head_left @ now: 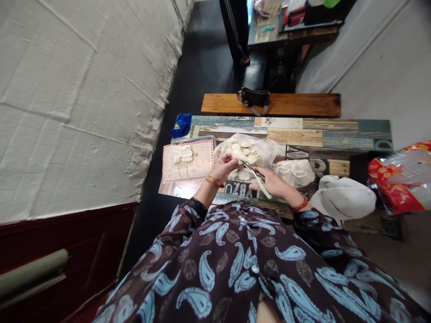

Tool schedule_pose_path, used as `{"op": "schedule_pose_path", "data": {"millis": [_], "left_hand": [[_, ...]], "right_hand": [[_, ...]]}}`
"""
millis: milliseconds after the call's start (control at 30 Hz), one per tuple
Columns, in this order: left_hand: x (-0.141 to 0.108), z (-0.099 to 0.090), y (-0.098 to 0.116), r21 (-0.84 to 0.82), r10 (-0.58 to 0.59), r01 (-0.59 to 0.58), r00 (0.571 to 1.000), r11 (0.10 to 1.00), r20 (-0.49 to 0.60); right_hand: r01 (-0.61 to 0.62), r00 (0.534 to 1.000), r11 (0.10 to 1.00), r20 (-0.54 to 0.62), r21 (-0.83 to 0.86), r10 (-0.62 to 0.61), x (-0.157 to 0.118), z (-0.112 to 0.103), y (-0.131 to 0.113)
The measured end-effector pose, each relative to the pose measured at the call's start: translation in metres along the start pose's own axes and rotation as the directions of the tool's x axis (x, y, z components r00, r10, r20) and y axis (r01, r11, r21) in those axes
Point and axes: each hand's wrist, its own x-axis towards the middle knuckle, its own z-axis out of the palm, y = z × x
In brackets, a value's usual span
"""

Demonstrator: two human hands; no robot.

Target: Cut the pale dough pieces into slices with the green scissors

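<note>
Over the near edge of an open clear plastic bag of pale pieces, my left hand pinches one whitish piece. My right hand is wrapped round scissors with pale green handles; their blades point up and left to the piece at my left fingertips. Whether the blades touch it is too small to tell. Left of the bag, several pale pieces lie on a patterned sheet with a red striped border, which rests on a metal tray. A knotted bag sits to the right.
A white cap and red plastic packaging lie at the right. A blue cloth is at the table's far left corner. Beyond the table stands a bench with a black bag. Farther back, a person's leg shows.
</note>
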Motion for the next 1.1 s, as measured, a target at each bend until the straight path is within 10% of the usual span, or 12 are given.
{"op": "schedule_pose_path", "data": {"millis": [1100], "left_hand": [[0.005,0.003,-0.007,0.020,-0.022,0.023,0.999,1.000,-0.037]], "right_hand": [[0.100,0.991,0.975,-0.110,0.197,-0.079,-0.005,-0.002,0.011]]}}
